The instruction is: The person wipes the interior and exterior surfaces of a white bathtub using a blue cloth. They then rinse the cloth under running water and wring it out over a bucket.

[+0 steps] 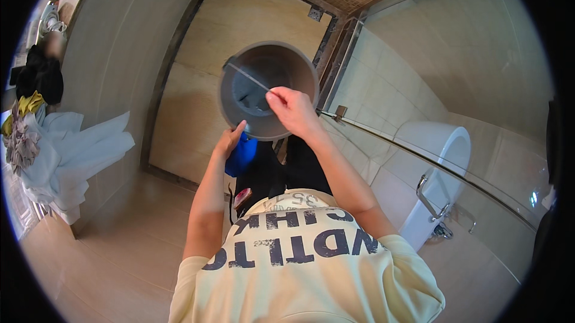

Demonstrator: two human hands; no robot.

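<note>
A grey plastic bucket [305, 60] is in front of my legs, with its open top facing me. Some water [256, 94] appears to lie in the bottom. My right hand [293, 111] pinches the bucket's thin wire handle [249, 76], which slants across the opening. Beside the near left rim is my left hand [229, 140], its thumb up at the edge. From that hand a blue cloth [241, 156] hangs down against the outside of the bucket. The left fingers are mostly hidden.
Glass panel with a metal rail [404, 146] runs along the right. Behind it stands a white bathtub [453, 148] with a grab handle [429, 197]. White fabric [90, 143] and dark clothing [40, 71] hang at the left. A floor drain [315, 13] lies in the far corner.
</note>
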